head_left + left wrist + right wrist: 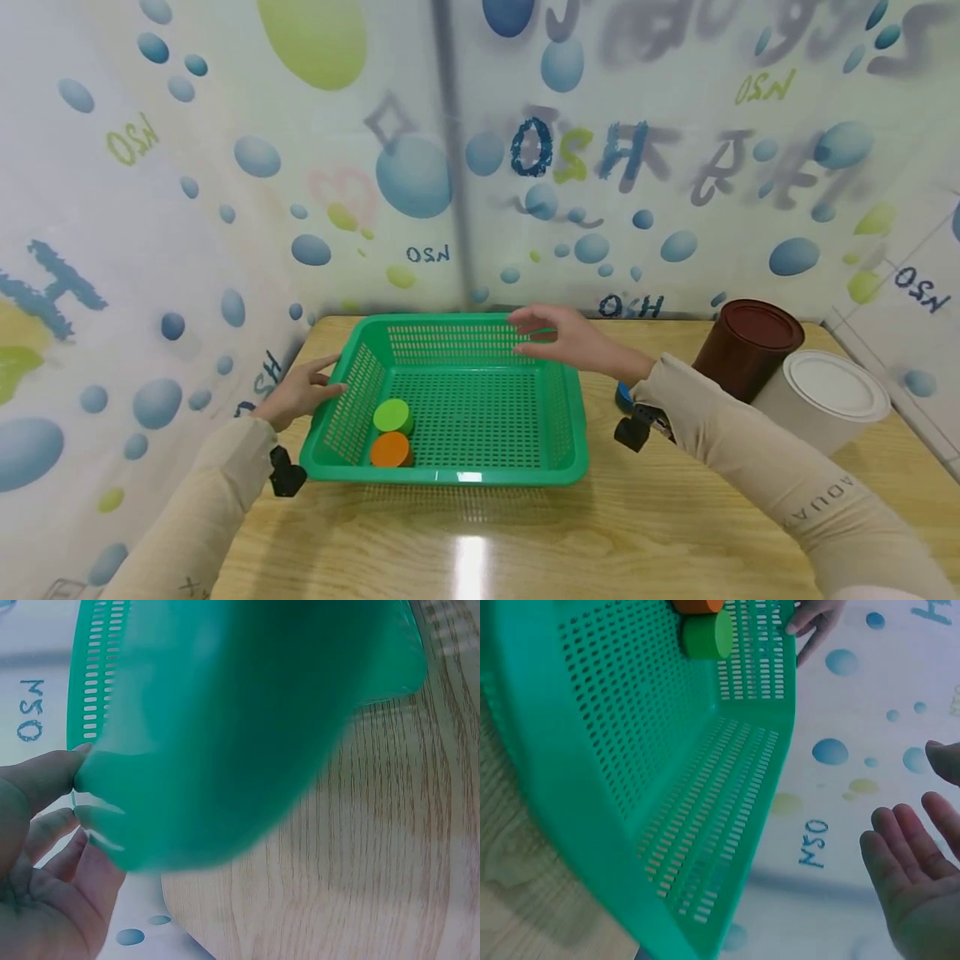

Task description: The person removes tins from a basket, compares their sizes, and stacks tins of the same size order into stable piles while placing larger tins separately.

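Green cylinder (393, 416) and orange cylinder (392, 450) already in near-left corner of slotted basket (480, 417), blue object (623, 397) left outside; left hand (297, 392) pinching rim (318, 433), right hand's (568, 337) fingers loosely parted.

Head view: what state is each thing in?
Green basket: open-topped, holding two cylinders.
Green cylinder: inside, left side.
Orange cylinder: inside, near-left corner.
Brown can: closed on top.
White can: closed on top.
Blue object: mostly hidden, state unclear.
Left hand: gripping basket's left rim.
Right hand: holding nothing.

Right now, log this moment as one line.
left hand: grips green basket at left side | right hand: empty, apart from basket | inside basket: green cylinder, orange cylinder
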`<state>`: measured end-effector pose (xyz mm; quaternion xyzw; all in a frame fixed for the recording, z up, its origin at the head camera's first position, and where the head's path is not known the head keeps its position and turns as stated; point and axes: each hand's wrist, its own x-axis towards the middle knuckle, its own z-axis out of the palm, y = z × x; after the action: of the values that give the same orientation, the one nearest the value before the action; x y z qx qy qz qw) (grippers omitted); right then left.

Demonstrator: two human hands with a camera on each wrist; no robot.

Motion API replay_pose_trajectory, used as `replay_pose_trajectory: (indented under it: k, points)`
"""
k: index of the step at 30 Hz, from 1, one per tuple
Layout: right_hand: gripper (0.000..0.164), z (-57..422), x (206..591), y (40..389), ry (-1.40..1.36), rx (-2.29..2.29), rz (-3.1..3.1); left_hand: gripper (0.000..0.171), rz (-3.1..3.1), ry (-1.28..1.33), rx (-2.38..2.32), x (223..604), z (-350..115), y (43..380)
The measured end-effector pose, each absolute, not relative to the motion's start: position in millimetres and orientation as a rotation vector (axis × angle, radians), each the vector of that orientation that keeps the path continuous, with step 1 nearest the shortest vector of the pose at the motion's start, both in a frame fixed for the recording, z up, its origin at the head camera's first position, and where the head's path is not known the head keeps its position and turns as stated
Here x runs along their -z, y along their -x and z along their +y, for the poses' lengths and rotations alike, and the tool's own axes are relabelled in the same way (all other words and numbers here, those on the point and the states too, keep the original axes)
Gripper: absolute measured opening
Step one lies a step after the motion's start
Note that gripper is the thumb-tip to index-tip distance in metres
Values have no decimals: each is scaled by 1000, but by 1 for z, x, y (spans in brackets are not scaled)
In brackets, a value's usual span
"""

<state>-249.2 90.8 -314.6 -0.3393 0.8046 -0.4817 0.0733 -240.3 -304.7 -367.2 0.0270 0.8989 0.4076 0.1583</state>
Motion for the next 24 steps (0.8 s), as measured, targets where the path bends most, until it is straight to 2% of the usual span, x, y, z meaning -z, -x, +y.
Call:
replay_pose_trajectory:
  k: [24]
  points:
    - [41, -22, 373, 280, 1041, 1427, 2210, 66, 2580, -46, -1190, 369, -305, 239]
